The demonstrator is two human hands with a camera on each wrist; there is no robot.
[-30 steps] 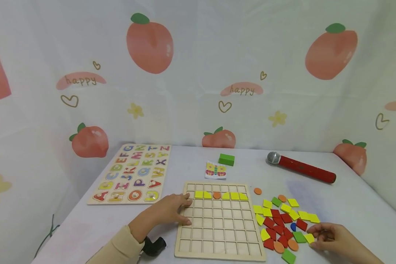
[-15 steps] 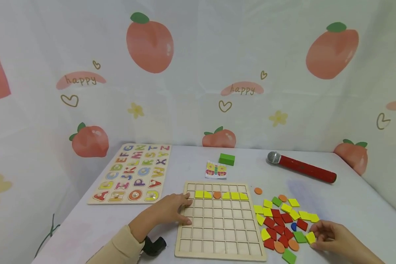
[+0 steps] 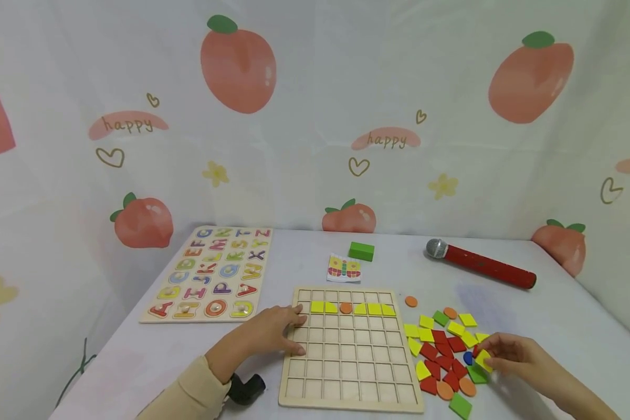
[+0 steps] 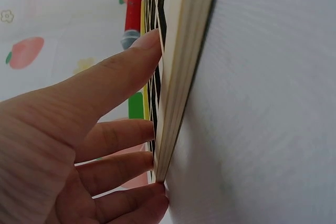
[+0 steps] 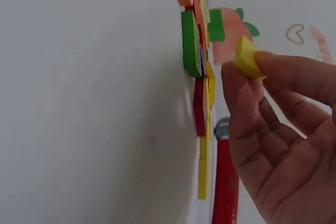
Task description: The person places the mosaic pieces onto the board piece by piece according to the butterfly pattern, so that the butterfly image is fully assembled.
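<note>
Between thumb and fingertips my right hand (image 3: 522, 361) pinches a yellow tile (image 3: 483, 360), lifted above the loose tiles in the head view. The right wrist view shows the same yellow tile (image 5: 247, 57) raised clear of the table. My left hand (image 3: 270, 331) rests on the left edge of a wooden grid board (image 3: 349, 405), its thumb and fingers spread. In the left wrist view the fingers touch the board's side (image 4: 181, 77). The board's second row bears several yellow tiles (image 3: 317, 307) and an orange disc (image 3: 345, 308).
Red tiles (image 3: 444, 349), green ones and others lie loosely to the board's right. Behind it are a butterfly card (image 3: 344, 269) and a green block (image 3: 361, 251). A red microphone (image 3: 488, 265) lies back right, an alphabet board (image 3: 210, 277) left. A black object (image 3: 248, 391) is by the left wrist.
The right hand has picked the yellow tile up off the table beside the green tile and moved slightly up and left with it. The left hand stays on the board.
</note>
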